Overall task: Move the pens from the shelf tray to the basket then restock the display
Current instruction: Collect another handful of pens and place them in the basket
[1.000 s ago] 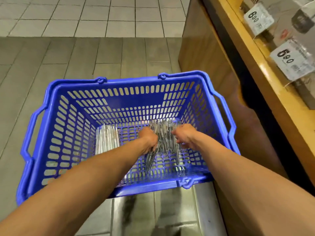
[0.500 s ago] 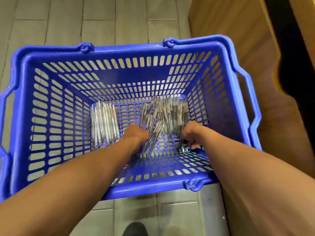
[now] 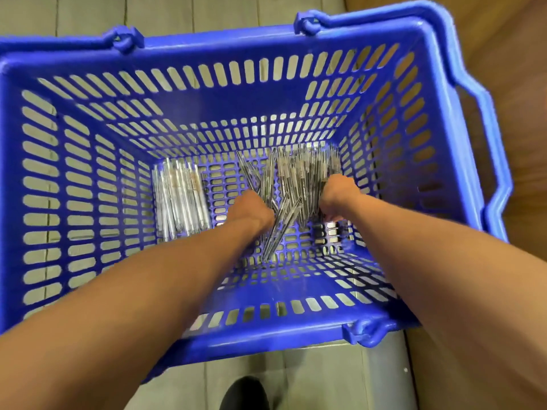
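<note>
- Blue basket (image 3: 207,59) stands on tiled floor (image 3: 88,13), beside a wooden panel (image 3: 509,39) at its right side.
- Loose pens (image 3: 299,176) lie heaped at the basket bottom's far right corner; several splay toward the near edge.
- Second bundle (image 3: 180,199) lies along the bottom's left edge, untouched.
- Left hand (image 3: 251,210) sits at the heap's left side, fingers hidden; grip cannot be told.
- Right hand (image 3: 337,196) has fingers curled round pens at the heap's right side.
- Dark shoe (image 3: 245,393) shows below the basket.
</note>
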`<state>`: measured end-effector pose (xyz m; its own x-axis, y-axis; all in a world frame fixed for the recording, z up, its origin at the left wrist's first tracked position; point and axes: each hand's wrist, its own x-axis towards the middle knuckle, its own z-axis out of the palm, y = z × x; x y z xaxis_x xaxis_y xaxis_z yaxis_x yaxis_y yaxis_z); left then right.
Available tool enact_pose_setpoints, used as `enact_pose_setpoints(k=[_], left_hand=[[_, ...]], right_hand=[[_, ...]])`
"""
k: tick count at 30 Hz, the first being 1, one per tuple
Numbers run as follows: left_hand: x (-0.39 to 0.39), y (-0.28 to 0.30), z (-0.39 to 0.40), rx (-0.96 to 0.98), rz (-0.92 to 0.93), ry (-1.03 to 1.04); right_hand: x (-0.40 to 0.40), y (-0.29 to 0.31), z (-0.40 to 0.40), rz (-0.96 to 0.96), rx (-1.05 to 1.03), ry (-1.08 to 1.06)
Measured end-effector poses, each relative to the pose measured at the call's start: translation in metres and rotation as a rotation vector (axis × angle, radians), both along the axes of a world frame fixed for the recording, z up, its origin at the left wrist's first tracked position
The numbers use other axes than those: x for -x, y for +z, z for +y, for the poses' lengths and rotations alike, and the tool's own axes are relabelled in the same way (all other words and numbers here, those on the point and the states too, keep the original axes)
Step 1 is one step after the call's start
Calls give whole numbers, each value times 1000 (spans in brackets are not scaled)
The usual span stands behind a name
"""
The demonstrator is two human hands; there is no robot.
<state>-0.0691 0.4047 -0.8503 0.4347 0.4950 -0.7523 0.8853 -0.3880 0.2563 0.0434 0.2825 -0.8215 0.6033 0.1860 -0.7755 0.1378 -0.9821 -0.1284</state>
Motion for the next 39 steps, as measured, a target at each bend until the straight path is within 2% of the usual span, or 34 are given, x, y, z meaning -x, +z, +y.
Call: enact_pose_setpoints(k=[2, 7, 9, 11, 13, 16, 17, 20, 25, 28, 35, 39], left_hand=[[-8, -3, 5, -10, -48, -31], [-21, 8, 1, 38, -86, -165], [-19, 13, 4, 48, -128, -126], [-12, 17, 9, 43, -142, 4], [5, 18, 10, 82, -55, 53], [28, 19, -7, 281, 136, 68], [30, 18, -12, 286, 164, 39], [28, 10, -25, 169, 151, -119], [26, 14, -37, 55, 83, -211], [21, 19, -38, 56, 49, -266], [-38, 33, -28, 82, -70, -147], [-42, 33, -21, 62, -117, -140]], right_hand=[[-7, -8, -1, -124, 18, 2], [-9, -7, -1, -195, -31, -104], [-4, -5, -3, -183, -27, -129], [1, -4, -7, -163, -10, -155], [5, -1, -11, -138, -5, -154], [6, 3, -16, -84, -2, -166], [5, 4, -17, -55, -12, -198], [3, 5, -17, -17, -30, -229], [6, 5, -17, -18, -19, -224], [7, 10, -18, -3, -11, -212], [-1, 20, -20, 34, -48, -209], [-5, 25, -19, 26, -9, -180]])
